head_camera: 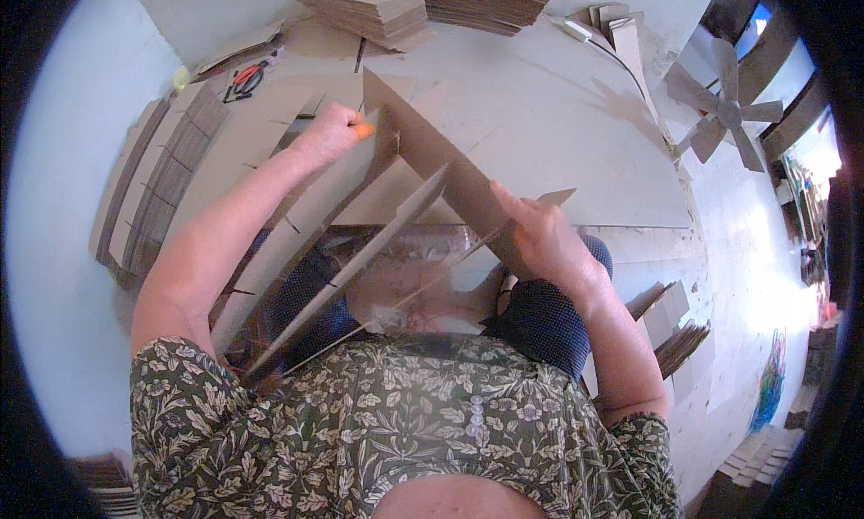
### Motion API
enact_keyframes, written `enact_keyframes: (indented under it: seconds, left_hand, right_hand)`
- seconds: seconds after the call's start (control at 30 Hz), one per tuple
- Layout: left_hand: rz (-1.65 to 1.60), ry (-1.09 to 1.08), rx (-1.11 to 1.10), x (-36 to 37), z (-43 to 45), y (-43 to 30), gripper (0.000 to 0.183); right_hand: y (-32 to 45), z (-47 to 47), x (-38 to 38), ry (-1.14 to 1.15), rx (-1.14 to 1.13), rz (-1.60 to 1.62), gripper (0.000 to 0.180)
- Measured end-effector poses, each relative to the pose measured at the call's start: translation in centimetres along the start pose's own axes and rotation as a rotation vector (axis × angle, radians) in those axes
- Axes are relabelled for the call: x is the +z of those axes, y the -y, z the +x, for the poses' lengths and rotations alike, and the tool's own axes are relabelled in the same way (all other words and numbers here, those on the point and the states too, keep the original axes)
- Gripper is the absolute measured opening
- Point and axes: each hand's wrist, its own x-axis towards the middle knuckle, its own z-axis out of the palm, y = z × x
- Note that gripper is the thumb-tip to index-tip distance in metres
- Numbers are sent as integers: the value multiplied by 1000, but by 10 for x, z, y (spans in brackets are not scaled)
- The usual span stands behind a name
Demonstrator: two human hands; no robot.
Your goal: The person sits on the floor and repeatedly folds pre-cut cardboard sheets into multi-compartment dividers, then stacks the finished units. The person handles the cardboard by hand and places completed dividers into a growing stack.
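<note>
My left hand [337, 133], with orange coverings on its fingers, grips the upper end of a long cardboard strip [337, 174]. A wider cardboard strip [445, 168] stands on edge crosswise over the ends of several long strips and meets them at an angle. My right hand [543, 235] holds this cross strip near its lower end, the index finger along its top edge. Two more long strips, one of them a slotted cardboard strip [351, 269], run from the cross strip down to my left side. Whether every joint is fully seated cannot be told.
Stacked slotted cardboard strips [169, 161] lie at the left of the pale tabletop [574, 134]. Orange-handled scissors [250, 73] lie near them. Cardboard stacks [371, 9] stand at the back. A fan [729, 110] and cardboard pieces [665, 316] are at the right.
</note>
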Motion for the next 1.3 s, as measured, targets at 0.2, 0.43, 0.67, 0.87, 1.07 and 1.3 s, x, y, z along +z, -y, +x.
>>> enact_keyframes:
  seconds: [0.2,0.43,0.67,0.87,1.07,1.3]
  left_hand:
    - [-362,62,-77,-2,22,-16,42]
    - [472,-209,214,47,73,89,40]
    - [581,-167,71,60,102,77,36]
    - [409,-205,-1,45,93,61,27]
    - [24,-392,250,20,91,39,23]
    - [-160,-637,867,29,10,-85,29]
  right_hand:
    - [-27,13,-29,-150,103,-99,51]
    - [-52,32,-44,-43,383,-184,58]
    - [-88,43,-53,-73,350,-317,55]
    - [-77,50,-60,-57,382,-488,55]
    - [-58,39,-46,-442,119,-169,42]
    - [-3,56,-40,-272,367,1231,38]
